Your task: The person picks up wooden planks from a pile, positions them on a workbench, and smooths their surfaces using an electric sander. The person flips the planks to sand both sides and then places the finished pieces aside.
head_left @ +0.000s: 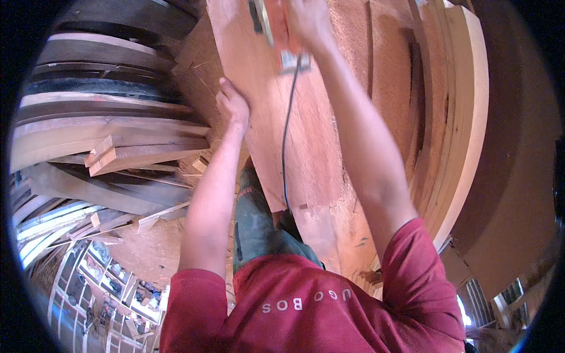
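Observation:
A long, wide wooden board (271, 147) stretches away from my legs, its surface reddish-brown. At its left edge is my left hand (233, 106), fingers bent and closed against the edge; part of the grip is hidden. Near the top of the view my right hand (309, 23) is closed on an orange corded power tool (285, 32), which rests over the board. Blur and the picture's edge hide the tool's front, so its exact kind is unclear. From the tool's rear a black cord (286, 129) runs back over the board toward my body.
Stacked planks (106, 126) lie to the left, some ends jutting toward the board. Long curved-looking timbers (459, 117) line the right side. Sawdust (156, 244) covers the floor, with wood offcuts (200, 163) near my left forearm. A pale rack-like frame (88, 282) stands at lower left.

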Demonstrator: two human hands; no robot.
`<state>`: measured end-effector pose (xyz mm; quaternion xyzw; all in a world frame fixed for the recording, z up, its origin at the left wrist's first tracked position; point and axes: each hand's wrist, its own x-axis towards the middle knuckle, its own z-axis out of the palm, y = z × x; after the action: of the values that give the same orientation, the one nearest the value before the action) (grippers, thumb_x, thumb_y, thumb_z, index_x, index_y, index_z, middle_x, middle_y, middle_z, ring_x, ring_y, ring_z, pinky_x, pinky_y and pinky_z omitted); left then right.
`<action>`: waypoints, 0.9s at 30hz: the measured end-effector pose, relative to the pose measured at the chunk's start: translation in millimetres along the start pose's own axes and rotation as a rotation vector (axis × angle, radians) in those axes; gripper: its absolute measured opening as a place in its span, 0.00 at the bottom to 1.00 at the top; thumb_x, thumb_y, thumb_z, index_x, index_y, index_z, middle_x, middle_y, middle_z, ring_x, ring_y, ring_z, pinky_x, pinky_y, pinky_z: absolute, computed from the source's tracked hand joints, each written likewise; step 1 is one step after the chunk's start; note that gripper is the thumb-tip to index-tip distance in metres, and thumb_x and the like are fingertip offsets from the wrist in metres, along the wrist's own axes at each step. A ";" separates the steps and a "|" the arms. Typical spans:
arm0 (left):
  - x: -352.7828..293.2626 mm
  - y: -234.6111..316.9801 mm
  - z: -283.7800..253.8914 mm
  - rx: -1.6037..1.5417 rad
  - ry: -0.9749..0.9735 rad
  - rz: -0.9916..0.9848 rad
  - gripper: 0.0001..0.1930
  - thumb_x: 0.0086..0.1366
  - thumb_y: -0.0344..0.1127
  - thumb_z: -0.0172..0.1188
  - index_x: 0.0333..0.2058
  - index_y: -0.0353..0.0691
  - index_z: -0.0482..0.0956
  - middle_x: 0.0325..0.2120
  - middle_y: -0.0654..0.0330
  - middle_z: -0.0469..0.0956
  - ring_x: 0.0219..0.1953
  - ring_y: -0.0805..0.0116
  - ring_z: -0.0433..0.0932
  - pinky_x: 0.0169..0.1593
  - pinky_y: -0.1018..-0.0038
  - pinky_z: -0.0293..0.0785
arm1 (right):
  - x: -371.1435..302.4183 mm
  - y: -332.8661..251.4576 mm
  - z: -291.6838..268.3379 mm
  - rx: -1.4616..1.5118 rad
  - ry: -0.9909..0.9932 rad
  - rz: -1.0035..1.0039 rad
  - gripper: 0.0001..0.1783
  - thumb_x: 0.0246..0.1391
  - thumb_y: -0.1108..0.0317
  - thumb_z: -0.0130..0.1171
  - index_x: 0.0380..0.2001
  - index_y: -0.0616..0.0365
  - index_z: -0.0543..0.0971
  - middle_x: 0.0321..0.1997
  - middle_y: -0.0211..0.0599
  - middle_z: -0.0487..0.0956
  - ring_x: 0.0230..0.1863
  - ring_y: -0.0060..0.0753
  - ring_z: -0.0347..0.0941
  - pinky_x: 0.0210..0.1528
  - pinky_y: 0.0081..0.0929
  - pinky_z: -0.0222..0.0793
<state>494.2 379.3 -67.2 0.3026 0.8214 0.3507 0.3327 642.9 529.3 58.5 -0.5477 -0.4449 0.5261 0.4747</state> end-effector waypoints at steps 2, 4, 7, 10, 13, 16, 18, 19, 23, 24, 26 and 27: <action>0.0 -1.4 1.3 0.012 -0.033 -0.004 0.36 0.73 0.57 0.34 0.46 0.24 0.76 0.42 0.34 0.78 0.49 0.39 0.76 0.53 0.56 0.68 | -75.8 35.7 -30.2 -0.566 0.144 -0.095 0.33 0.61 0.38 0.44 0.41 0.61 0.79 0.36 0.57 0.79 0.39 0.55 0.77 0.41 0.42 0.71; 9.8 -8.1 -1.4 0.092 -0.012 -0.071 0.36 0.72 0.58 0.34 0.47 0.24 0.76 0.44 0.34 0.77 0.50 0.38 0.75 0.55 0.55 0.67 | -176.4 28.3 -50.0 -0.455 -0.007 -0.135 0.29 0.62 0.45 0.46 0.45 0.62 0.79 0.47 0.52 0.78 0.52 0.51 0.73 0.54 0.45 0.66; 2.6 4.2 1.1 0.118 -0.047 -0.087 0.37 0.72 0.58 0.33 0.47 0.23 0.76 0.45 0.33 0.77 0.51 0.37 0.74 0.56 0.55 0.66 | -349.6 41.4 -87.5 -0.554 0.054 0.074 0.28 0.63 0.44 0.45 0.41 0.62 0.77 0.34 0.45 0.76 0.40 0.40 0.71 0.43 0.38 0.64; -7.0 23.9 -5.4 0.114 -0.057 -0.070 0.37 0.72 0.58 0.33 0.46 0.23 0.76 0.45 0.33 0.77 0.51 0.36 0.74 0.57 0.54 0.66 | -507.6 51.3 -119.4 -0.414 -0.011 0.336 0.32 0.62 0.39 0.42 0.30 0.61 0.75 0.17 0.33 0.71 0.19 0.26 0.68 0.22 0.28 0.63; -9.9 23.9 -6.9 0.126 -0.052 -0.060 0.37 0.71 0.57 0.32 0.46 0.23 0.76 0.44 0.32 0.76 0.51 0.36 0.74 0.57 0.53 0.66 | -530.2 53.5 -122.7 -0.375 0.019 0.388 0.33 0.62 0.38 0.43 0.29 0.63 0.74 0.17 0.32 0.71 0.18 0.25 0.68 0.21 0.27 0.63; -12.9 28.0 -9.0 0.142 -0.055 -0.054 0.37 0.72 0.57 0.32 0.45 0.22 0.76 0.44 0.31 0.76 0.51 0.35 0.73 0.57 0.52 0.65 | -492.2 53.9 -114.9 -0.280 0.026 0.431 0.28 0.61 0.44 0.47 0.31 0.63 0.75 0.17 0.36 0.73 0.19 0.32 0.71 0.23 0.33 0.66; -13.3 34.8 -9.1 0.154 -0.078 -0.067 0.37 0.72 0.57 0.33 0.45 0.21 0.76 0.44 0.30 0.75 0.51 0.34 0.73 0.56 0.52 0.65 | -433.3 46.8 -99.7 -0.213 0.047 0.441 0.25 0.61 0.48 0.49 0.32 0.64 0.76 0.18 0.37 0.73 0.19 0.35 0.71 0.25 0.36 0.68; -10.8 32.8 -10.1 0.161 -0.094 -0.093 0.37 0.72 0.57 0.33 0.44 0.21 0.76 0.43 0.29 0.75 0.50 0.33 0.73 0.56 0.51 0.65 | -400.9 44.8 -91.9 -0.196 0.053 0.444 0.25 0.62 0.48 0.49 0.32 0.64 0.75 0.17 0.34 0.73 0.20 0.33 0.70 0.25 0.35 0.68; -10.1 32.8 -8.1 0.159 -0.089 -0.071 0.37 0.72 0.57 0.33 0.42 0.19 0.76 0.41 0.29 0.76 0.49 0.32 0.73 0.55 0.51 0.66 | -279.7 45.8 -68.0 -0.319 0.036 0.279 0.26 0.63 0.50 0.48 0.47 0.64 0.77 0.32 0.48 0.82 0.37 0.44 0.79 0.40 0.39 0.72; -5.6 26.6 -8.7 0.154 -0.105 -0.080 0.37 0.72 0.57 0.34 0.41 0.20 0.77 0.40 0.29 0.76 0.48 0.32 0.74 0.54 0.51 0.66 | -246.4 34.3 -56.6 -0.324 0.055 0.216 0.27 0.64 0.50 0.48 0.51 0.63 0.76 0.36 0.52 0.82 0.42 0.47 0.80 0.43 0.40 0.72; -5.8 20.9 -5.9 0.161 -0.035 -0.031 0.36 0.72 0.57 0.34 0.40 0.22 0.77 0.39 0.30 0.77 0.47 0.33 0.74 0.53 0.50 0.66 | -188.8 25.8 -39.6 -0.352 0.090 0.082 0.22 0.65 0.49 0.47 0.36 0.60 0.74 0.27 0.43 0.75 0.34 0.36 0.73 0.35 0.35 0.66; -5.1 17.3 -6.2 0.164 0.002 -0.009 0.36 0.72 0.57 0.34 0.40 0.23 0.78 0.39 0.31 0.77 0.46 0.33 0.75 0.52 0.50 0.66 | -162.6 22.9 -30.7 -0.385 0.114 0.000 0.24 0.65 0.49 0.47 0.28 0.60 0.74 0.20 0.38 0.71 0.28 0.30 0.69 0.30 0.33 0.63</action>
<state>497.2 383.2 -48.8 0.3247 0.8491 0.2811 0.3074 665.0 363.6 60.7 -0.6573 -0.5096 0.3993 0.3858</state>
